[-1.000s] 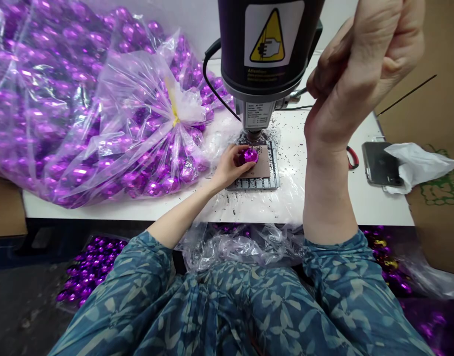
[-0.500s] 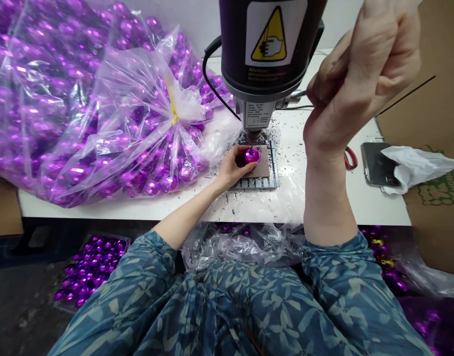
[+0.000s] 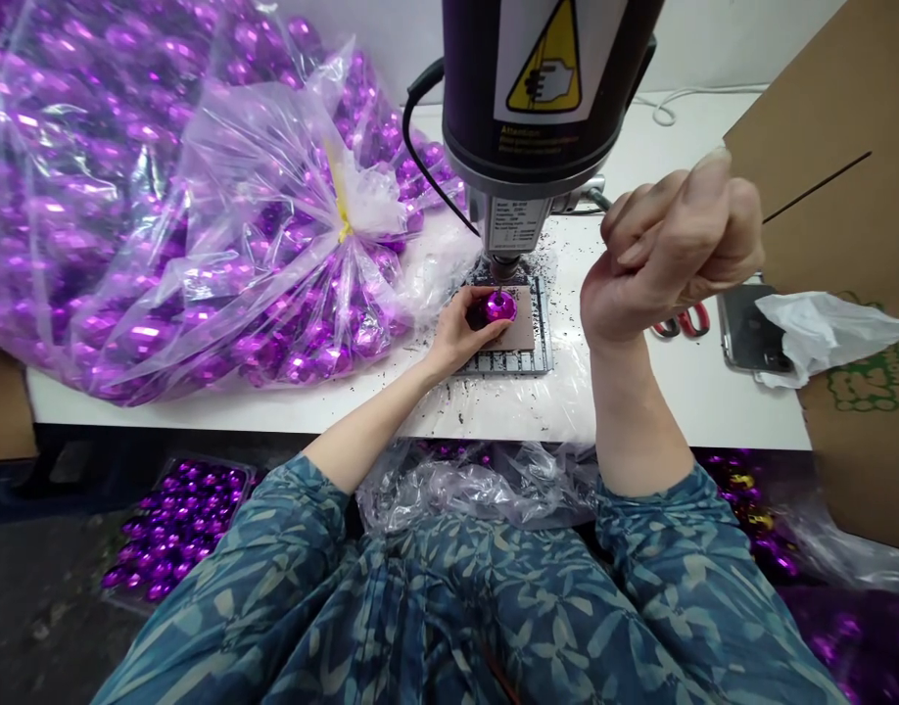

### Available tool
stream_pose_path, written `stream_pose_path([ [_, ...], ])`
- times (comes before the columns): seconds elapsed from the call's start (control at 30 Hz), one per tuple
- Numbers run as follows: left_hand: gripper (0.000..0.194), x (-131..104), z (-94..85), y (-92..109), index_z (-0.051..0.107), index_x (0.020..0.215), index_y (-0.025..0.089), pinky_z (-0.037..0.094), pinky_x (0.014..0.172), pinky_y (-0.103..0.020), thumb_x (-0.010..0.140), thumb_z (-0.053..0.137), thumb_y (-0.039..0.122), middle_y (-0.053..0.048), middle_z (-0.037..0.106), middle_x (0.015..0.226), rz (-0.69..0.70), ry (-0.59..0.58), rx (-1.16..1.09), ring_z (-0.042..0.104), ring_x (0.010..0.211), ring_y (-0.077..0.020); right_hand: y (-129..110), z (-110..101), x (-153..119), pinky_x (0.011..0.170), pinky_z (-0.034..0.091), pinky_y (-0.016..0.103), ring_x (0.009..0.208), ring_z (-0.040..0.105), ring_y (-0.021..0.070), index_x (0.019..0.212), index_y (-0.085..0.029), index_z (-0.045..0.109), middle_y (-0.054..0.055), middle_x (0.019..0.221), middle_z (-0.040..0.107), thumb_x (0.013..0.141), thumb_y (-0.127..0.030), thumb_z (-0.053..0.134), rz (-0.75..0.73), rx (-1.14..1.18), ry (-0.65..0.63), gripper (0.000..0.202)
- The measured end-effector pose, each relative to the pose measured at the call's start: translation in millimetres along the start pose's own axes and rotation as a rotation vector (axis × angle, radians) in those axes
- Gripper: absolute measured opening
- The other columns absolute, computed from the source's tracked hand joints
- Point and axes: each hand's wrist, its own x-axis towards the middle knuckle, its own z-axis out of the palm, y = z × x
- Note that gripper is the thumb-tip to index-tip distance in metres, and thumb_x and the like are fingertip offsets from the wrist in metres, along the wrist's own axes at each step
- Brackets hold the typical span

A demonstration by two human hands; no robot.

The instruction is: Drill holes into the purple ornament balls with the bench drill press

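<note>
My left hand (image 3: 460, 328) pinches a shiny purple faceted ball (image 3: 500, 306) between thumb and fingers. The ball rests on a brown board (image 3: 521, 333) over the slotted metal base (image 3: 542, 364) of a bench drill press (image 3: 530, 157). Right above the ball is the drill's chuck (image 3: 503, 266), and the bit meets the ball's top. To the right of the machine, my right hand (image 3: 670, 245) is closed round the drill press lever (image 3: 597, 200); most of the lever is hidden inside the fist.
A large tied plastic bag of purple balls (image 3: 200, 225) fills the left of the white table (image 3: 324, 411). Red-handled scissors (image 3: 688, 321), a phone (image 3: 750, 328), white tissue (image 3: 824, 328) and a cardboard box (image 3: 853, 117) are at right. Lower left holds a tray of purple balls (image 3: 177, 529).
My right hand has come down and slightly left with the lever, uncovering more of the scissors. My left hand and the ball stay in nearly the same spot.
</note>
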Motion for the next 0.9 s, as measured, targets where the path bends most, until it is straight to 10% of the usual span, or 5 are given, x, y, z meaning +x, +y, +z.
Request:
stream_pose_path([
  [0.6,0.048,-1,-0.8,4,0.062,0.124,0.021,0.062,0.096,-0.039,0.087,0.088,0.036,-0.009,0.077,0.123,-0.034,-0.016,-0.016,0.075,0.111,-0.0242,17,-22,-21,0.041,0.017,0.025,0.036,0.009,0.0003,0.062,-0.018,0.012,-0.007,0.043,0.008,0.097,-0.05,0.06,-0.125,-0.016,-0.051,0.067],
  [0.9,0.042,-14,-8.6,32,0.063,0.114,0.022,0.063,0.088,-0.039,0.083,0.089,0.036,-0.008,0.077,0.114,-0.021,0.122,0.083,0.075,0.102,-0.0225,4,25,41,0.04,0.011,0.024,0.037,0.022,0.0001,0.064,-0.02,0.033,-0.01,0.046,0.019,0.081,-0.053,0.069,0.143,0.13,-0.075,0.052],
])
